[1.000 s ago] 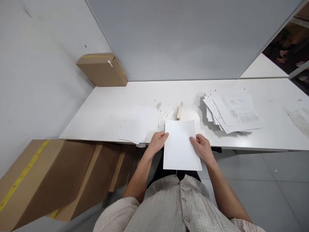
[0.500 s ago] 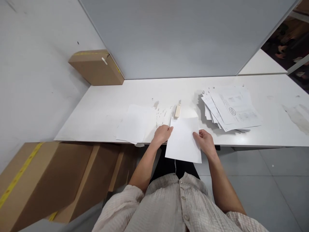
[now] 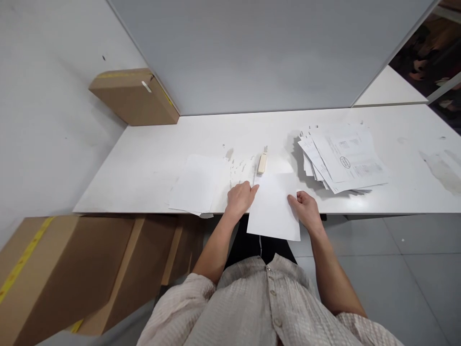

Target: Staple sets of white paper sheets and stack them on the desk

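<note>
A blank white sheet of paper [image 3: 273, 206] hangs partly over the table's front edge, between my two hands. My left hand [image 3: 240, 197] is closed at its upper left edge, thumb and fingertips together there. On the right edge, my right hand [image 3: 304, 207] pinches the sheet, thumb on top and fingers underneath. Just beyond the sheet's far edge lies a small cream oblong object [image 3: 262, 163], its kind unclear. To the left are several blank white sheets [image 3: 194, 185], slightly fanned. A messy stack of printed papers [image 3: 355, 158] lies to the right, an oval stamp on its top page.
The white table [image 3: 151, 163] runs against a grey panel [image 3: 266, 57]. A cardboard box [image 3: 140, 98] stands at its back left corner. Larger cardboard boxes [image 3: 72, 269] are on the floor at the left, below the table's front edge.
My left hand has shifted slightly up along the sheet's left edge, its fingers more bent. My right hand keeps its pinch. The view has tilted a little.
</note>
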`<state>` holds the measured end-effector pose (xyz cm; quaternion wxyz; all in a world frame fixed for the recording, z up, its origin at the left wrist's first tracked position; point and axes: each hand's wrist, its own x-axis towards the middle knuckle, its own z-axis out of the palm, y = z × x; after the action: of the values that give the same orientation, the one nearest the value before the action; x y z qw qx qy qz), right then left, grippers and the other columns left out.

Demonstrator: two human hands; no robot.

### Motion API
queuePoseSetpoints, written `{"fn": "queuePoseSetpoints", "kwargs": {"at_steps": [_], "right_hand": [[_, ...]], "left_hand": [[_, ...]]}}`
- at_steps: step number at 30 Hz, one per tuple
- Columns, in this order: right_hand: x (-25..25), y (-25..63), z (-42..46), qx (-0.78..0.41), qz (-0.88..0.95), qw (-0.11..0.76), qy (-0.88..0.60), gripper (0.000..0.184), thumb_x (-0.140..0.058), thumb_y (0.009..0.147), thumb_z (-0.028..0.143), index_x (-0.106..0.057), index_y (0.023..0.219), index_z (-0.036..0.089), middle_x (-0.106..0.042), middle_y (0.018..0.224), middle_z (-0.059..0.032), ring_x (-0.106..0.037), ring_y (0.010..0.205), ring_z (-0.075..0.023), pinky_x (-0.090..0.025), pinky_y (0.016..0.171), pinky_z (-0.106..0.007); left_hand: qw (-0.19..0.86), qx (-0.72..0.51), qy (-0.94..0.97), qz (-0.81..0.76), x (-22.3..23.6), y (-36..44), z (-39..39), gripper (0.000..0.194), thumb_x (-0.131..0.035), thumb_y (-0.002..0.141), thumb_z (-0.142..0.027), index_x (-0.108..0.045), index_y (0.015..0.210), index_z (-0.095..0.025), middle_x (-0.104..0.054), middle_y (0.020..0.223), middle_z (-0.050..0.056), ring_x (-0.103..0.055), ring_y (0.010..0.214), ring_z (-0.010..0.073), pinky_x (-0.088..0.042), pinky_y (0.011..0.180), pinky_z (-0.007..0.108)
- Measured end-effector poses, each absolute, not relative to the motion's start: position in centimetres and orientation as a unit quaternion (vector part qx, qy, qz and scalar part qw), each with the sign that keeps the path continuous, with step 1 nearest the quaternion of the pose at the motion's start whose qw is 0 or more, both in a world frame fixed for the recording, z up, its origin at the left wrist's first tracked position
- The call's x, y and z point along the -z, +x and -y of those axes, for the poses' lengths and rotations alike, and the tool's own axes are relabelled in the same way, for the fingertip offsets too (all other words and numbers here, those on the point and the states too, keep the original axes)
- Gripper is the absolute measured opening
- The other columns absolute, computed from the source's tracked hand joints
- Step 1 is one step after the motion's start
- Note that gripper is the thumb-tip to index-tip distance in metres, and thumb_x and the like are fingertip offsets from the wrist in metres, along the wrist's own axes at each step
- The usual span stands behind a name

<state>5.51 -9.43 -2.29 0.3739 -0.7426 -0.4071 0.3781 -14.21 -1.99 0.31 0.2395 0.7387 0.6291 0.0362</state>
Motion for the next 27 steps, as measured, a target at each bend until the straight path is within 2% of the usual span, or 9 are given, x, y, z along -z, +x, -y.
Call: {"fn": "queuePoseSetpoints", "kwargs": {"at_steps": [2,4,6,9,19,27], "right_hand": [[2.3,5.5,9.4,-0.383,0.407,0.382,-0.736,0.027,-0.056,0.071,0.042,-0.039,0.062,0.022,-0.030,0.051,0.0071,-0.029,0.048,-0.0095,-0.025,0.042,-0.023],[2.3,5.5,9.4,-0.382,0.408,0.386,-0.734,0.025,-0.055,0.071,0.042,-0.042,0.063,0.022,-0.033,0.049,0.0068,-0.031,0.048,-0.0099,-0.026,0.042,-0.023],[2.3,5.5,9.4,-0.377,0.410,0.388,-0.734,0.023,-0.054,0.071,0.041,-0.043,0.064,0.021,-0.034,0.049,0.0066,-0.031,0.047,-0.0099,-0.025,0.042,-0.023],[2.2,5.4,9.4,-0.370,0.412,0.384,-0.739,0.022,-0.054,0.071,0.040,-0.044,0.064,0.021,-0.034,0.049,0.0068,-0.030,0.047,-0.0094,-0.025,0.042,-0.023],[2.2,5.3,9.3,-0.358,0.418,0.379,-0.744,0.021,-0.052,0.070,0.040,-0.047,0.064,0.020,-0.035,0.049,0.0066,-0.032,0.048,-0.0097,-0.026,0.043,-0.023],[2.3,5.5,9.3,-0.374,0.412,0.390,-0.734,0.022,-0.055,0.069,0.040,-0.044,0.063,0.021,-0.037,0.048,0.0064,-0.035,0.047,-0.0102,-0.027,0.042,-0.023]], "left_hand": [[0.212,-0.084,0.738,-0.635,-0.5,-14.2,2.0,0.040,-0.034,0.092,-0.045,-0.054,0.109,-0.016,-0.060,0.081,0.007,-0.056,0.073,0.0201,-0.038,0.065,0.030],[0.188,-0.136,0.757,-0.611,-0.3,-14.1,1.7,0.041,-0.032,0.094,-0.036,-0.039,0.131,-0.022,-0.057,0.094,0.007,-0.055,0.078,0.0180,-0.039,0.067,0.028],[0.171,-0.156,0.784,-0.576,0.3,-14.0,1.2,0.046,-0.030,0.094,-0.026,-0.028,0.139,-0.032,-0.050,0.101,0.006,-0.053,0.077,0.0150,-0.039,0.065,0.026],[0.166,-0.132,0.802,-0.559,1.3,-13.9,0.6,0.050,-0.029,0.093,-0.018,-0.032,0.138,-0.039,-0.044,0.099,0.004,-0.049,0.071,0.0124,-0.037,0.060,0.024],[0.150,-0.084,0.805,-0.568,1.8,-13.8,0.4,0.055,-0.029,0.090,-0.008,-0.037,0.135,-0.039,-0.042,0.097,0.003,-0.046,0.072,0.0119,-0.035,0.058,0.023],[0.164,-0.086,0.799,-0.572,1.8,-13.7,0.3,0.060,-0.027,0.087,-0.005,-0.037,0.134,-0.040,-0.045,0.098,0.004,-0.050,0.078,0.0144,-0.040,0.065,0.025]]}}
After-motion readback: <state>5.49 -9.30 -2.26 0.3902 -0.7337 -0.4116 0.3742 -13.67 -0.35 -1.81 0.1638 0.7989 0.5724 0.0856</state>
